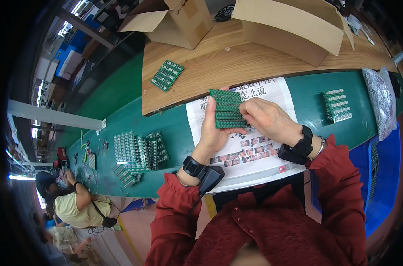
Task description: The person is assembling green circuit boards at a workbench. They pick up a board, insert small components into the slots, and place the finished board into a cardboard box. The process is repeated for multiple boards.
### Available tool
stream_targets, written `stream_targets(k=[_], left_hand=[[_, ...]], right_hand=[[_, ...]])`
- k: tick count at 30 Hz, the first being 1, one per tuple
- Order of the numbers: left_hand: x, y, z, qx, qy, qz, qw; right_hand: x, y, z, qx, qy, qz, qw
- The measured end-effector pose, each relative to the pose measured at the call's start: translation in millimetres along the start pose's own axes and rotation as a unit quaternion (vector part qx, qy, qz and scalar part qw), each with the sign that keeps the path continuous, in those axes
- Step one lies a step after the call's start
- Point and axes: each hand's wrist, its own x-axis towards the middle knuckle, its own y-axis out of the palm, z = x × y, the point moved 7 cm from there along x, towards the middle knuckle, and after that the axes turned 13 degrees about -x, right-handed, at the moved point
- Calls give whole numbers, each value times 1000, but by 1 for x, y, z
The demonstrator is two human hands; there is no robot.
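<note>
A green circuit board panel (pixel 227 107), divided into rows, is held up over a printed newspaper sheet (pixel 254 166). My left hand (pixel 213 135) grips it by its left and lower edges, thumb along the side. At the panel's right edge, the fingers of my right hand (pixel 268 119) are bent and pinched together; whatever they hold, if anything, is hidden. Small dark bits (pixel 240 135) lie on the paper just below the panel. Both wrists wear black strapped devices.
Stacked circuit boards (pixel 137 150) lie to the left on the green table; another stack (pixel 337 106) is at right beside a plastic bag (pixel 381 102). One board (pixel 167 76) and cardboard boxes (pixel 290 31) rest on the wooden shelf. A blue bin (pixel 383 177) stands right; a co-worker (pixel 77 204) sits left.
</note>
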Motion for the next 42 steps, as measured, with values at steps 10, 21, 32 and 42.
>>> stream_targets(k=[10, 21, 32, 42], left_hand=[[0, 2, -3, 5, 6, 23, 1000], [-1, 3, -2, 39, 15, -16, 999], [-1, 0, -1, 33, 15, -25, 999], [-3, 3, -2, 53, 25, -35, 998]], right_hand=[[-1, -3, -9, -2, 25, -12, 1000], [5, 3, 1, -2, 29, -20, 999], [6, -2, 3, -20, 4, -22, 1000], [15, -1, 19, -43, -17, -47, 998]])
